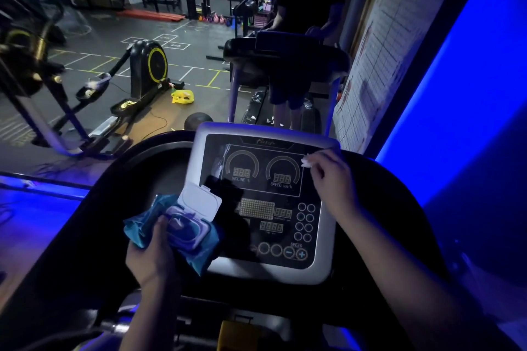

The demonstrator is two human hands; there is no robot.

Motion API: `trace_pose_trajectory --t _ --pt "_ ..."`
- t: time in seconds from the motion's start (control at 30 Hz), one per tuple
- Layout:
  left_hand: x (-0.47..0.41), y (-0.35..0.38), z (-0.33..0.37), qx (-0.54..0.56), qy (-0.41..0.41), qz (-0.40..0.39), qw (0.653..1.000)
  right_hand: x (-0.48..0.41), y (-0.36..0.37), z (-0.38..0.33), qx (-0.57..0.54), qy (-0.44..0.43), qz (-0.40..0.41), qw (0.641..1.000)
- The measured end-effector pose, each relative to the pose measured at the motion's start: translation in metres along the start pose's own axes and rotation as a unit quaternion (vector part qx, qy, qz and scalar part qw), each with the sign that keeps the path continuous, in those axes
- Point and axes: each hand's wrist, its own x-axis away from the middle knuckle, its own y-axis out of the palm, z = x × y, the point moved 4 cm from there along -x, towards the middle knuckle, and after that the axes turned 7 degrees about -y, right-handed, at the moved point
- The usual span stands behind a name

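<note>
- Head view: we pinch a small white wipe (308, 162) in our right hand (332, 179), fingers curled round it, and it touches the top right corner of the treadmill console (256, 209), just beside the SPEED dial
- Our left hand (151, 253) grips a blue wipes pack (137, 229) from below, thumb across its top, held over the console's left edge
- The pack's white flip lid (199, 202) stands open, tilted up toward the screen
- The console's number displays show grey digits; round buttons run down its right side, with minus and plus keys under the word SPEED
- Ahead, another person (308, 8) stands on a second treadmill (285, 57)
- On the floor to the left are a machine with a yellow-ringed wheel (149, 65), a yellow bag (182, 96) and a dark ball (198, 121)
- A gridded wall chart (385, 51) hangs to the right, next to a blue-lit wall (470, 80)
</note>
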Motion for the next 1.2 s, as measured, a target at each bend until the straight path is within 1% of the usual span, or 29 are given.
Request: trace_pose_trajectory --t 0.03,0.1,0.17,0.27,0.33,0.4,0.47,0.53,0.6,0.63,0.7,0.77,0.9,1.0,1.07,1.1,1.13,1.2 --pt "0.001 0.001 0.000 0.000 -0.002 -0.003 1.000 0.004 0.004 -0.002 0.017 -0.017 -0.008 1.000" --pt "0.003 0.003 0.000 0.004 -0.006 -0.011 1.000 0.020 0.013 -0.003 0.016 -0.015 -0.011 1.000" --pt "0.005 0.003 0.002 0.013 -0.003 -0.012 1.000 0.043 0.025 -0.013 -0.019 -0.015 -0.028 0.999" --pt "0.006 0.001 0.004 0.028 0.002 -0.021 0.999 0.075 0.046 -0.035 -0.080 -0.043 -0.085 0.992" --pt "0.005 -0.001 0.005 0.030 0.005 -0.022 0.999 0.082 0.052 -0.042 -0.117 -0.027 -0.095 0.988" --pt "0.005 -0.003 0.006 0.036 0.006 -0.019 0.999 0.076 0.047 -0.039 -0.144 0.044 -0.064 0.986" --pt "0.003 -0.005 0.007 0.040 0.010 -0.015 0.999 0.062 0.031 -0.031 -0.160 0.110 0.002 0.981" --pt "0.002 -0.008 0.006 0.043 0.009 -0.015 0.999 0.045 0.007 -0.024 -0.131 0.117 0.071 0.982" --pt "0.002 -0.009 0.006 0.039 0.012 -0.012 0.999 0.036 -0.009 -0.013 -0.080 0.107 0.098 0.986" --pt "0.002 -0.009 0.006 0.034 0.013 -0.009 0.999 0.037 -0.010 -0.008 -0.053 0.108 0.087 0.989" --pt "0.001 -0.008 0.005 0.029 0.017 -0.006 0.999 0.048 -0.001 -0.008 -0.018 0.099 0.036 0.994" --pt "0.001 -0.007 0.005 0.024 0.021 -0.002 0.999 0.067 0.020 -0.019 -0.012 0.077 -0.010 0.997" --pt "-0.001 -0.008 0.004 0.006 0.028 0.018 0.999 0.094 0.063 -0.054 -0.059 0.068 -0.072 0.993" --pt "-0.003 -0.011 0.000 -0.015 0.018 0.029 0.999 0.102 0.076 -0.069 -0.123 0.113 -0.085 0.982" --pt "-0.003 -0.012 0.000 -0.025 0.017 0.035 0.999 0.098 0.073 -0.072 -0.196 0.180 -0.075 0.961" --pt "-0.003 -0.011 0.001 -0.027 0.017 0.033 0.999 0.094 0.068 -0.071 -0.226 0.207 -0.056 0.950" --pt "-0.002 -0.011 0.002 -0.034 0.020 0.029 0.999 0.087 0.060 -0.069 -0.248 0.224 -0.025 0.942" --pt "0.000 -0.008 0.006 -0.053 0.030 0.014 0.998 0.071 0.045 -0.056 -0.235 0.242 0.049 0.940"
